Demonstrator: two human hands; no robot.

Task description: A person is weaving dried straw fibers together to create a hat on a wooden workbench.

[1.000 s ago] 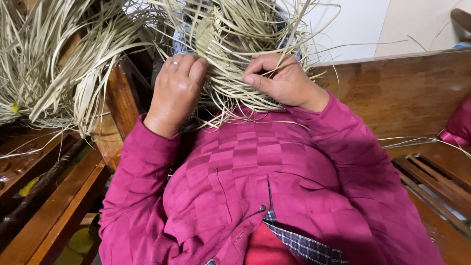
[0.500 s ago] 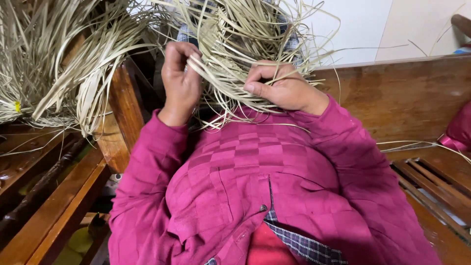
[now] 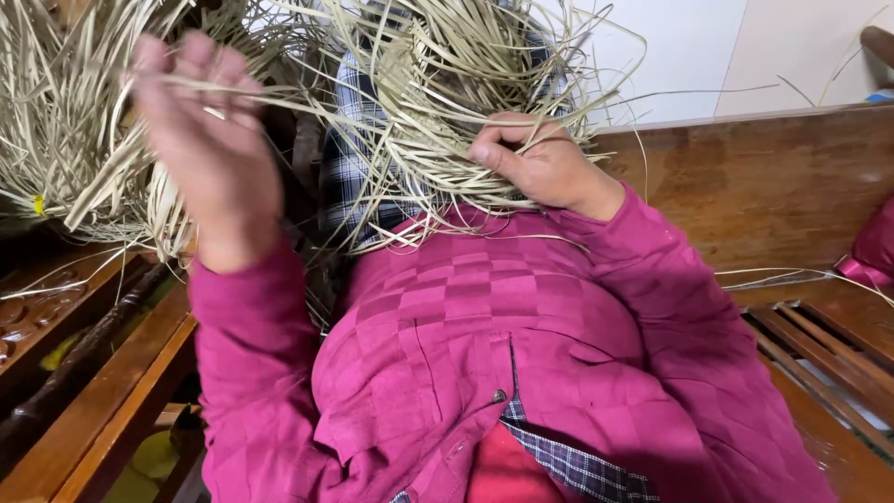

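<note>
A dark brown wooden bench is filling the right side of the frame, its slatted seat running toward the lower right. A pale wall is showing at the upper right. Carved wooden furniture is occupying the lower left, catching soft indoor light.

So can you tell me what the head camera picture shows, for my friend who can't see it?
A person in a pink jacket works with pale dry straw strips. The left hand, raised and blurry, pulls one strip sideways, and the right hand presses into the tangled bunch. They sit on a brown wooden bench.
</note>
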